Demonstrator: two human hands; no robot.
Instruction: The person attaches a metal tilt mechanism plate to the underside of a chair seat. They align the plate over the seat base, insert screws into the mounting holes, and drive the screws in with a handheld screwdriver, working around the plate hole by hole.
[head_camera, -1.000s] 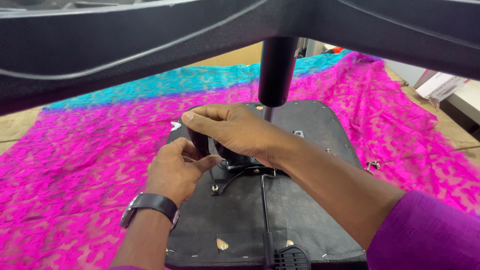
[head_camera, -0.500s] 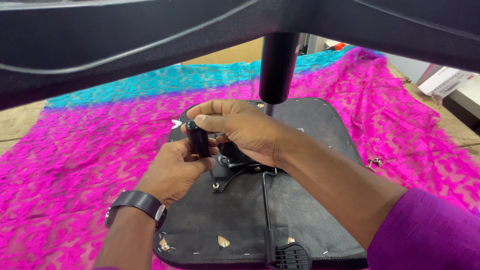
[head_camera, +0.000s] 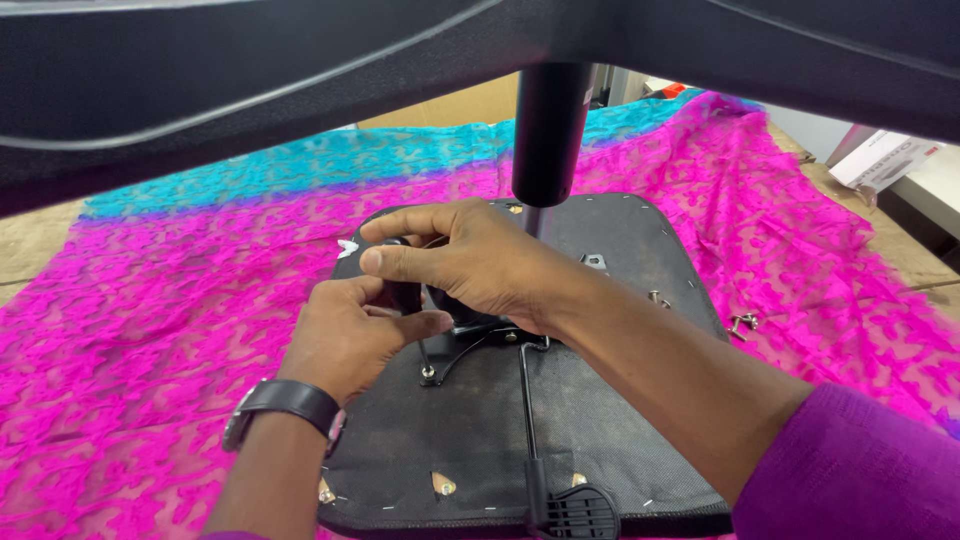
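Note:
An upturned black chair seat lies on a pink and teal cloth, its fabric-covered underside facing up. A black gas-lift column rises from the mechanism at its middle. My right hand grips the black mechanism plate near the column, thumb on top. My left hand, with a dark wristwatch, pinches a small black tool standing upright on a screw in the seat. A thin metal lever rod ends in a black paddle handle at the near edge.
The chair's black star base spans the top of the view, close to the camera. Loose screws lie on the cloth right of the seat. A white box sits at the far right on the wooden floor.
My left hand has shifted slightly up and right toward the mechanism, and my right hand has settled lower over the plate. The seat has not moved.

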